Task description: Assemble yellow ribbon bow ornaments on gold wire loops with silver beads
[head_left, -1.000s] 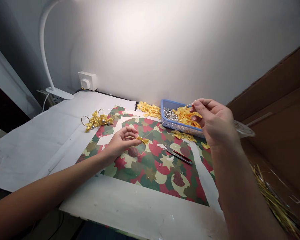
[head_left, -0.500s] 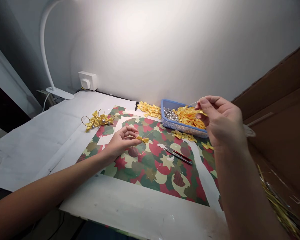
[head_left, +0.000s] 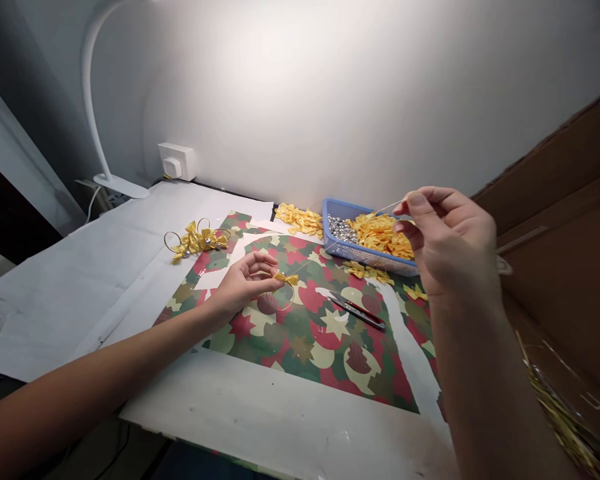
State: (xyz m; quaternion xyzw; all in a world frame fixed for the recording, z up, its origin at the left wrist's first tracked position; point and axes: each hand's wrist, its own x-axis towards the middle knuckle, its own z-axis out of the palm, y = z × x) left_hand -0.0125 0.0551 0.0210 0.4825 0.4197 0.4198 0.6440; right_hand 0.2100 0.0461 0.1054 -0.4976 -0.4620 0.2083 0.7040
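Note:
My left hand [head_left: 243, 283] pinches a small yellow satin ribbon bow [head_left: 286, 279] above the patterned paper, with a thin gold ring [head_left: 285, 300] hanging near it. My right hand [head_left: 450, 243] is raised over the right end of a blue plastic basket [head_left: 360, 250], its fingertips pinching a fine needle [head_left: 391, 208]. A faint thread [head_left: 313, 261] seems to run from there towards the bow. The basket holds silver beads [head_left: 341, 229] and a heap of yellow ribbon bows [head_left: 381, 236].
Red-handled thread snips [head_left: 357, 311] lie on the Christmas-patterned paper [head_left: 325, 353], which sits on white board. A finished gold bow cluster [head_left: 197, 241] and loose bows [head_left: 299, 219] lie behind. Cardboard [head_left: 560, 200] and gold tinsel [head_left: 563, 420] are at right; a white lamp [head_left: 93, 100] stands at back left.
My right hand has risen and moved to the right, carrying the needle further from the bow. My left hand and the bow have barely moved.

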